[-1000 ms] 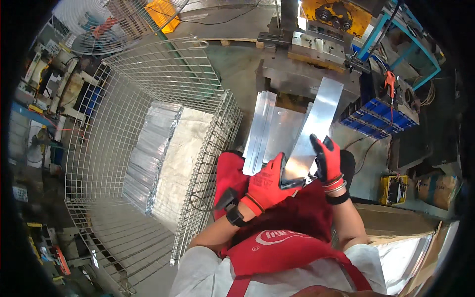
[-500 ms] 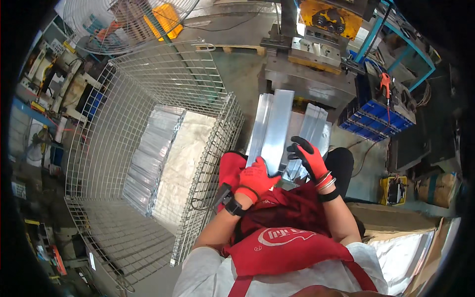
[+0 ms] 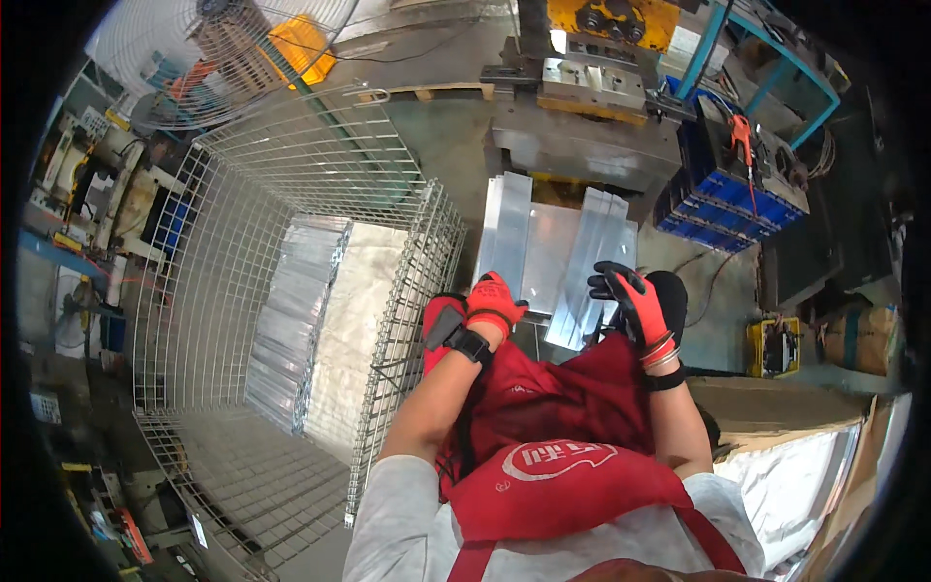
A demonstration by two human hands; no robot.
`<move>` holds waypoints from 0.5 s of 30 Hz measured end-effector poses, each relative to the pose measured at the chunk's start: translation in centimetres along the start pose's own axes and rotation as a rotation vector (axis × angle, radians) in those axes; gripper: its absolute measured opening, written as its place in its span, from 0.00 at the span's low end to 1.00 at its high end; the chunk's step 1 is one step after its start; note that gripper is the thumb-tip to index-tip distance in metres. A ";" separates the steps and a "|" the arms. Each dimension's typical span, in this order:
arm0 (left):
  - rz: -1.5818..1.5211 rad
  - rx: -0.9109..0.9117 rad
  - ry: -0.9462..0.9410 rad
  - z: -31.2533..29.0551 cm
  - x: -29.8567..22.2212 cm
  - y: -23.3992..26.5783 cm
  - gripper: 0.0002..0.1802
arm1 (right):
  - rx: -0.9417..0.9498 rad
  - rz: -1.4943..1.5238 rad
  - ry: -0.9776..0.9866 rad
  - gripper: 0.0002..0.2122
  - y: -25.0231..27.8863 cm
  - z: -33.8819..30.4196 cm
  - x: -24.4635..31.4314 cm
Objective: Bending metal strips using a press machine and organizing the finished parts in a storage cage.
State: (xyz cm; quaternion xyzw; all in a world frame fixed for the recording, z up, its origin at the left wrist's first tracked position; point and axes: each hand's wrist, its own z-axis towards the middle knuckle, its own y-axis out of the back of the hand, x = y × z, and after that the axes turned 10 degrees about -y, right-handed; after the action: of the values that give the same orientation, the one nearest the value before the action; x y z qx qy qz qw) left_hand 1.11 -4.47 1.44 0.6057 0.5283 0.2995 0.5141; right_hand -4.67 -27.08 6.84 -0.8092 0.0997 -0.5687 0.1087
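Observation:
My left hand (image 3: 495, 300), in a red glove, is closed around the near end of a silvery metal profile (image 3: 508, 225) in the left-hand pile. Its fingertips are partly hidden. Long silvery profiles (image 3: 593, 254) also lie at the right, slanting toward me, on a metal-topped surface (image 3: 549, 247) that shows between the two groups. Beside their near end hovers my right hand (image 3: 630, 293), gloved in red with black fingers. Its fingers are apart and loosely bent, with nothing in them.
At my left stands a wire mesh cage (image 3: 388, 349) with stacked metal profiles (image 3: 296, 320) and a pale sheet (image 3: 357, 335). Ahead is a heavy press (image 3: 587, 136). Blue crates (image 3: 713, 199) stand at the right, a yellow basket (image 3: 773, 346) nearer me. A large fan (image 3: 218, 58) stands far left.
The profile under my left hand has shifted left onto the left pile, baring the surface between the groups. My left hand has moved slightly up; my right hand has shifted slightly right. The view has shifted.

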 end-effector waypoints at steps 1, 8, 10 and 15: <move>0.040 -0.016 -0.011 0.0 0.0 -0.3 0.46 | -0.026 0.054 0.032 0.14 0.0 0.0 0.0; -0.050 -0.060 -0.118 -1.2 -2.3 2.6 0.45 | -0.370 -0.277 0.079 0.15 1.3 -0.4 0.8; -0.078 -0.077 -0.215 -1.6 -4.2 2.5 0.37 | -0.621 -0.875 0.041 0.18 1.8 1.2 0.3; -0.108 -0.079 -0.321 -2.8 -7.4 -0.8 0.30 | -0.524 -1.423 -0.231 0.35 1.1 5.8 -2.3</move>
State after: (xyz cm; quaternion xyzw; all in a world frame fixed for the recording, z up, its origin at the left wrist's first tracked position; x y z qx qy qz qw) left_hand -3.65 -10.70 2.89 0.5958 0.4592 0.1913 0.6305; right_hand 0.00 -27.08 2.56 -0.7320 -0.3255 -0.3714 -0.4693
